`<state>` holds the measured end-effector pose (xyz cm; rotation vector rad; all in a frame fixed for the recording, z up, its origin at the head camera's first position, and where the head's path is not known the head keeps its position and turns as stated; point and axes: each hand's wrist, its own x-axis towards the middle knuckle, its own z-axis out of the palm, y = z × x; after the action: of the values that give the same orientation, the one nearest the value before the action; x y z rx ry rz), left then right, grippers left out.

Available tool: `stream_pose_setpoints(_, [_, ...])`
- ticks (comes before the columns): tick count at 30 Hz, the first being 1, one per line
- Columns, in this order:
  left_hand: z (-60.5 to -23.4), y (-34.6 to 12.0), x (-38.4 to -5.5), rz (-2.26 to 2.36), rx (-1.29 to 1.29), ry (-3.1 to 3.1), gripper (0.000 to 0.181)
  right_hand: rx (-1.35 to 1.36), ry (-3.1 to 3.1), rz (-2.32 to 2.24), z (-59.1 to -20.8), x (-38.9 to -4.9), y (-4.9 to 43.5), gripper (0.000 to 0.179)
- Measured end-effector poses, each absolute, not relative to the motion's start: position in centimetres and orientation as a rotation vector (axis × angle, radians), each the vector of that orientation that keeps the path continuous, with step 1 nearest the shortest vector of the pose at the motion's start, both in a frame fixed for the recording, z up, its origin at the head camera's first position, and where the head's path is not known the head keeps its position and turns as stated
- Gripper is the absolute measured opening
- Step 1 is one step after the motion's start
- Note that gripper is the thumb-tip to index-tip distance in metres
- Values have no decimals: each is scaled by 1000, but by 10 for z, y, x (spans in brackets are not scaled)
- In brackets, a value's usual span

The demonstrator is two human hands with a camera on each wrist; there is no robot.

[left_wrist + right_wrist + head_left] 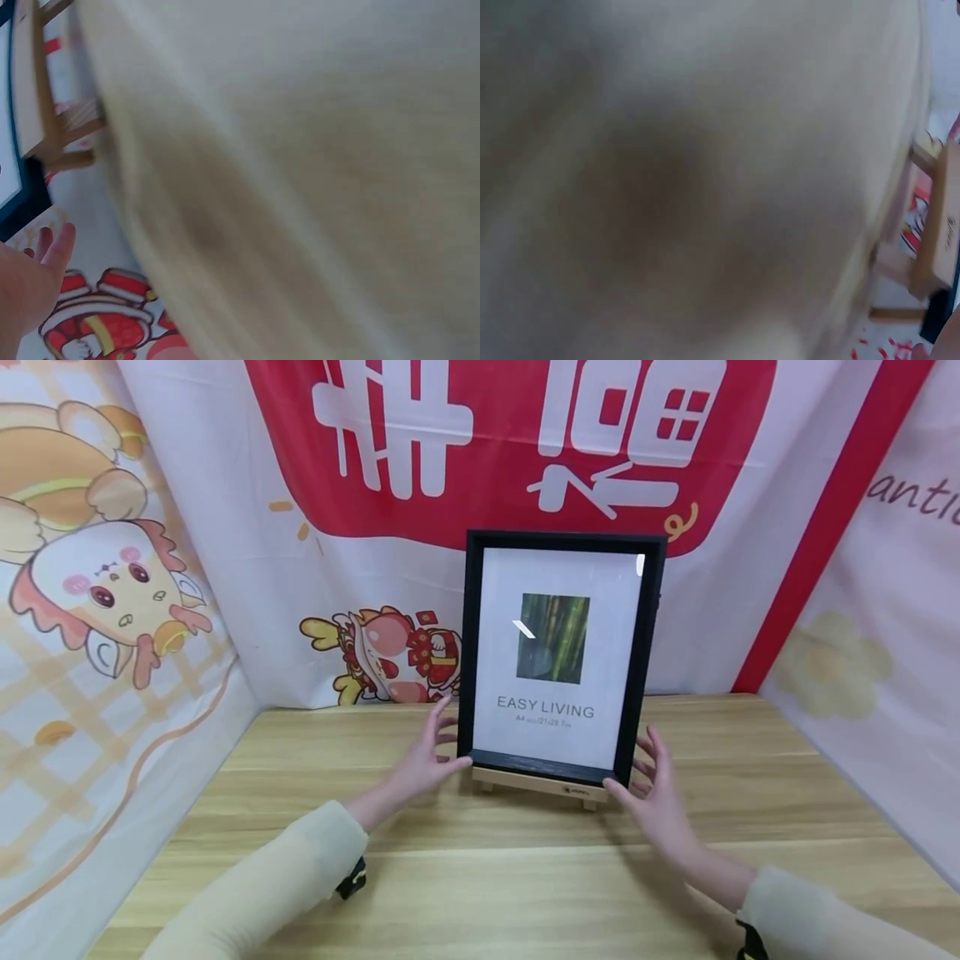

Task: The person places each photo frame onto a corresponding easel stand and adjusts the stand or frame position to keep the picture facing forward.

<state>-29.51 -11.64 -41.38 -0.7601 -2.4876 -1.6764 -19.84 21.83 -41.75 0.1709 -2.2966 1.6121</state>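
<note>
A black picture frame [470, 643] stands leaning slightly back on a small wooden easel [536, 783]. Its white sheet shows a green bamboo picture and the words "EASY LIVING". At the frame's lower left corner is my left hand [422, 768], its thumb tip right at the edge and its fingers spread beside the side rail. My right hand [663, 806] is at the lower right corner, thumb tip close to the front edge, fingers apart along the side. In the left wrist view, the left hand's fingers [58, 251] look extended next to the dark corner.
The easel stands on a wood-grain table [450, 877], toward its back edge. Behind hangs a white cloth with a red printed panel [502, 485]. Printed cloths also flank the table, with a cartoon figure [112, 585] on the left one.
</note>
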Motion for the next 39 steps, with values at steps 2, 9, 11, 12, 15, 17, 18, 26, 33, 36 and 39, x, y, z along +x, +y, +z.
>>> stream_pose_setpoints(2, [-420,-117,-291,-1667,-754,-2537,105,152,-2319,1640,-423,-196,215,98])
stream_pose_setpoints(9, [-430,-113,-286,-1714,-672,-2628,108,183,-2286,1724,-434,-195,203,104])
stream_pose_setpoints(11, [-431,-111,-285,-1737,-649,-2635,109,177,-2269,1756,-436,-195,200,106])
stream_pose_setpoints(12, [-431,-110,-285,-1758,-635,-2634,110,171,-2263,1770,-436,-196,199,107])
stream_pose_setpoints(15, [-432,-107,-285,-1804,-593,-2632,111,140,-2263,1787,-437,-196,196,109])
stream_pose_setpoints(17, [-432,-106,-285,-1839,-584,-2619,110,119,-2270,1783,-437,-197,194,110])
stream_pose_setpoints(18, [-433,-106,-285,-1849,-578,-2617,110,109,-2273,1780,-437,-198,193,110])
stream_pose_setpoints(26, [-434,-107,-282,-1933,-580,-2596,109,86,-2318,1727,-436,-201,192,108])
stream_pose_setpoints(33, [-435,-108,-273,-1906,-523,-2593,109,129,-2386,1688,-433,-206,196,107])
stream_pose_setpoints(36, [-436,-109,-267,-1888,-485,-2589,110,171,-2392,1686,-433,-210,198,106])
stream_pose_setpoints(39, [-436,-109,-262,-1891,-455,-2577,111,237,-2364,1709,-433,-214,199,107])
